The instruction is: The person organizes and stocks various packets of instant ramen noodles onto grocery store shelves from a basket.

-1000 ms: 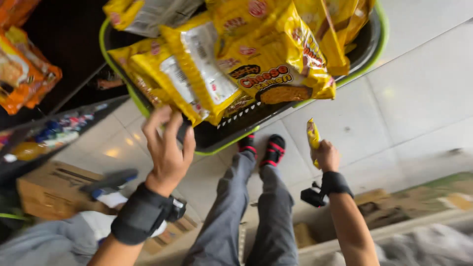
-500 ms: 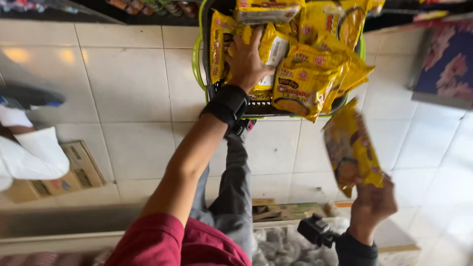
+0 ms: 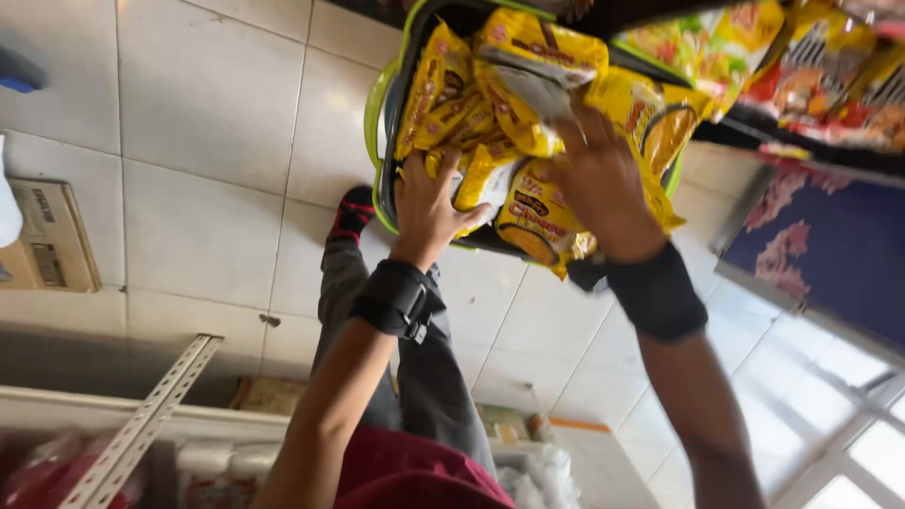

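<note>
Both hands in a green basket of yellow snack packets, seen from the head camera.

The packets (image 3: 528, 113) are glossy yellow pouches with red and brown print and a pale panel on some, heaped crookedly in the green-rimmed basket (image 3: 377, 141), which sits on the pale tiled floor (image 3: 207, 141) just beyond the person's shoes. The left hand (image 3: 429, 203) lies flat on the near packets with its fingers spread wide, gripping nothing. The right hand (image 3: 599, 184) rests on top of the heap, fingers curled loosely over a packet; whether they actually grip it cannot be told. Both wrists carry black bands. More packets fill a shelf (image 3: 801, 66) at upper right, and a cardboard box (image 3: 52, 236) sits at the left.
</note>
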